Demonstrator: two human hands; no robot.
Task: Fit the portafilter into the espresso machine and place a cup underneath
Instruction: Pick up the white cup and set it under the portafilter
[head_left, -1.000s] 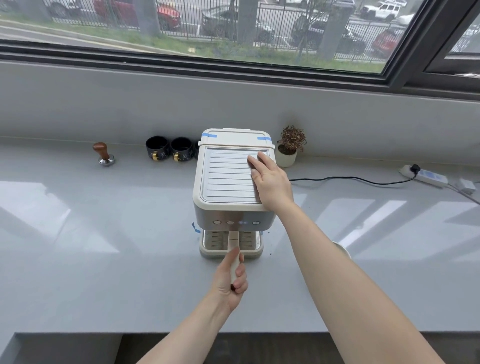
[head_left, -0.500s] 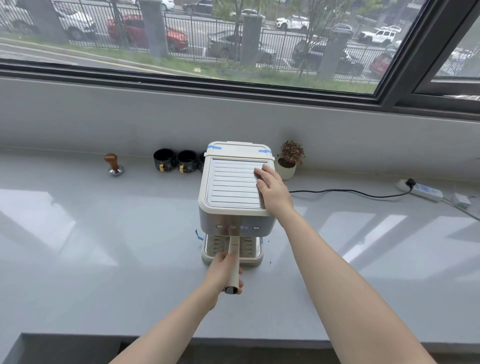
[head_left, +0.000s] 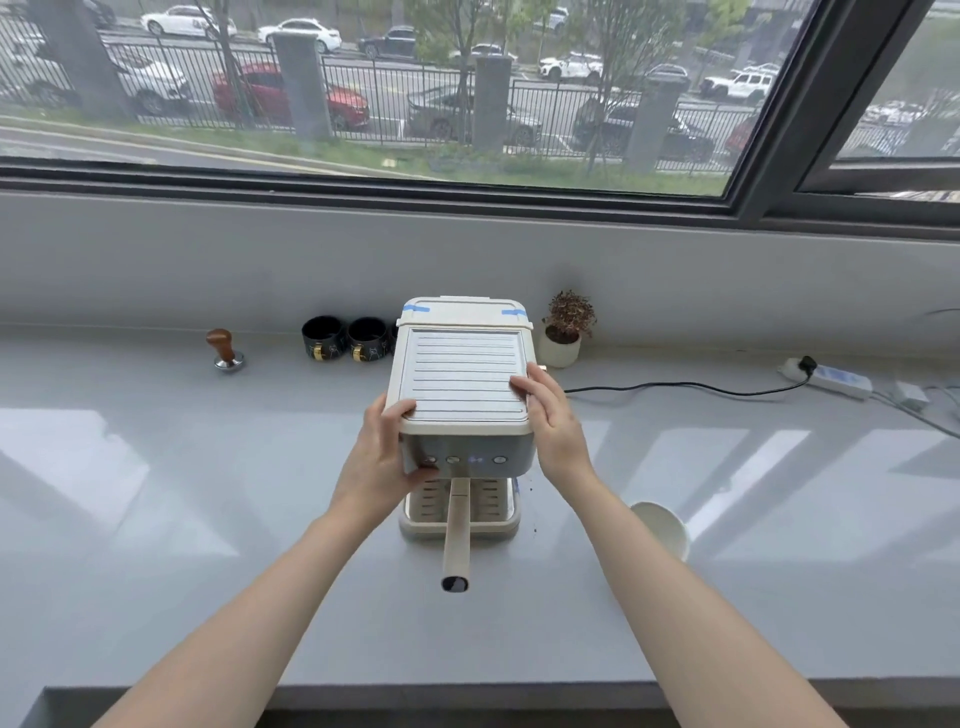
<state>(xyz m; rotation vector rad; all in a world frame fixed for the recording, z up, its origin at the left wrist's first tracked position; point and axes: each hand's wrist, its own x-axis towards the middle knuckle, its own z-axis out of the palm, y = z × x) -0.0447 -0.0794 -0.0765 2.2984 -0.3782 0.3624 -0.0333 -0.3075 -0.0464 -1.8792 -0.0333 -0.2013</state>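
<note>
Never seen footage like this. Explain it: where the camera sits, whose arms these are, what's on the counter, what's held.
The camera sits on a person's head, looking forward and down, so the bare arms are the wearer's own; there is no robot. On the counter stands an espresso machine, its portafilter handle sticking out towards the viewer. The left hand grips the machine's front left corner; the right hand lies against its right side. A white cup sits to the right, not under the machine. Behind are a tamper, two black cups, a potted plant and a power strip.

Likely a home or office coffee corner — espresso machine (head_left: 462, 379), tamper (head_left: 224, 349) and cups (head_left: 323, 336) on a window-side counter (head_left: 156, 493).
</note>
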